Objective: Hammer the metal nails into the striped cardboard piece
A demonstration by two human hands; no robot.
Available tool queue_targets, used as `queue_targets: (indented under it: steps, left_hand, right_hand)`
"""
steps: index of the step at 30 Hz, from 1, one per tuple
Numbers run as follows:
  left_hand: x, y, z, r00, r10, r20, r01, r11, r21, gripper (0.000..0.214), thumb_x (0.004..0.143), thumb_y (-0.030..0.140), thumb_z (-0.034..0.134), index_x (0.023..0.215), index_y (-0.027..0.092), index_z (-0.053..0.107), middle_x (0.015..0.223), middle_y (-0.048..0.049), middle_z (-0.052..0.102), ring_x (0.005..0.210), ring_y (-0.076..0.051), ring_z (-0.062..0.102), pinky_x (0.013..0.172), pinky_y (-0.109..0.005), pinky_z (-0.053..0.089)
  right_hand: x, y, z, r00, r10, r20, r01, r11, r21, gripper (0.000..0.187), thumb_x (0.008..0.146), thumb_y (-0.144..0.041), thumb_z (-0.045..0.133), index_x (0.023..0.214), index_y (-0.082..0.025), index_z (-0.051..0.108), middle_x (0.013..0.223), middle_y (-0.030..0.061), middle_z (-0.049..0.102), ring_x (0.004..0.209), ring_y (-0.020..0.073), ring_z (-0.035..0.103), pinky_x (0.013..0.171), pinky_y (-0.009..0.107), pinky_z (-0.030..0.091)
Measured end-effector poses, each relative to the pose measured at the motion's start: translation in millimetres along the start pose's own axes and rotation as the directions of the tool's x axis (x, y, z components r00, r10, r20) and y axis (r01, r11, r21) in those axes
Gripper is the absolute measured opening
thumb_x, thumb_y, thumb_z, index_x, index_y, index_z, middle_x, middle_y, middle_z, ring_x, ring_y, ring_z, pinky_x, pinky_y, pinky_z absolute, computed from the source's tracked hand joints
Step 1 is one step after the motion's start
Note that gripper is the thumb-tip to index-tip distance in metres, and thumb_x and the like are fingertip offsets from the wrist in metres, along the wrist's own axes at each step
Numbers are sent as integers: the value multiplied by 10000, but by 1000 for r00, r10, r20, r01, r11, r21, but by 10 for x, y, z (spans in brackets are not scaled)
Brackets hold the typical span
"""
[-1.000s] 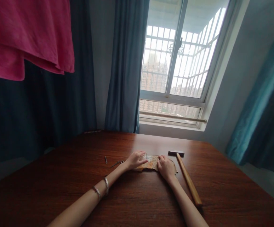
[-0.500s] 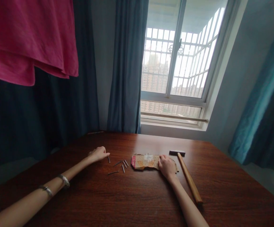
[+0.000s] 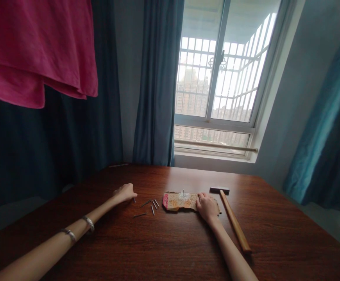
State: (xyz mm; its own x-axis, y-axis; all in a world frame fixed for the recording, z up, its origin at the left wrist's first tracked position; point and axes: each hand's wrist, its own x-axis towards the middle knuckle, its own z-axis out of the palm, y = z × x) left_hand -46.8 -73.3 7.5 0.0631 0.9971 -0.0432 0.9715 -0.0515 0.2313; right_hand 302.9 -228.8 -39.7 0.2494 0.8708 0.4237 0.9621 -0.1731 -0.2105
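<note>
My left hand (image 3: 126, 192) is closed at the left of the table, its fingers on a nail (image 3: 134, 200) of which only the lower end shows. Several loose nails (image 3: 154, 204) lie between that hand and a flat, patterned piece of cardboard (image 3: 180, 201) with a pink end and ragged edges. A single nail (image 3: 183, 192) stands upright in its whitish middle. My right hand (image 3: 206, 205) grips the cardboard's right part, fingers curled over it. To its right lies a hammer (image 3: 235, 224) with a wooden handle and a dark head.
The brown wooden table (image 3: 158, 249) reaches back to a barred window (image 3: 213, 78) and blue curtains (image 3: 158, 86). A pink cloth (image 3: 41, 50) hangs at the upper left. Another curtain (image 3: 319, 136) hangs on the right. A thin strip (image 3: 119, 165) lies at the far left table edge.
My left hand has moved slightly right and over the nail beside it, now covering most of that nail. The right hand, cardboard and hammer have stayed in place.
</note>
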Motion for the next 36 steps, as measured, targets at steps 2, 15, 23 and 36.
queue_targets:
  steps: [2, 15, 23, 36]
  left_hand:
    - [2, 1, 3, 1000, -2, -5, 2, 1000, 5, 215, 578, 300, 627, 736, 157, 659, 908, -152, 681, 854, -296, 631, 688, -333, 458]
    - [-4, 408, 130, 951, 271, -150, -302, 919, -254, 165, 633, 271, 577, 660, 147, 680, 711, -73, 681, 713, -202, 630, 639, -249, 437]
    - [-364, 1245, 419, 930, 365, -51, -247, 513, -822, 287, 631, 390, 605, 674, 106, 625, 517, -3, 550, 391, -84, 456, 378, -197, 334]
    - [-677, 1575, 758, 883, 462, -80, -265, 350, -899, 382, 627, 495, 627, 695, 119, 609, 492, 25, 503, 392, -67, 416, 397, -200, 329]
  right_hand:
    - [3, 4, 7, 1000, -3, 3, 3, 1000, -2, 277, 860, -276, 392, 1010, -202, 614, 1010, 72, 625, 894, 171, 578, 763, 248, 377]
    - [29, 57, 79, 999, -28, -25, 30, 998, 51, 277, 861, -268, 392, 1016, -202, 613, 1033, 66, 623, 926, 166, 576, 789, 242, 396]
    - [4, 8, -71, 956, -176, -235, 228, 948, 220, 309, 857, -185, 386, 1080, -201, 600, 1068, 73, 599, 998, 169, 533, 863, 278, 414]
    - [-45, -277, -96, 995, -59, 80, -36, 545, 838, 334, 727, -463, 570, 767, -158, 699, 645, 40, 651, 499, 139, 559, 410, 230, 440]
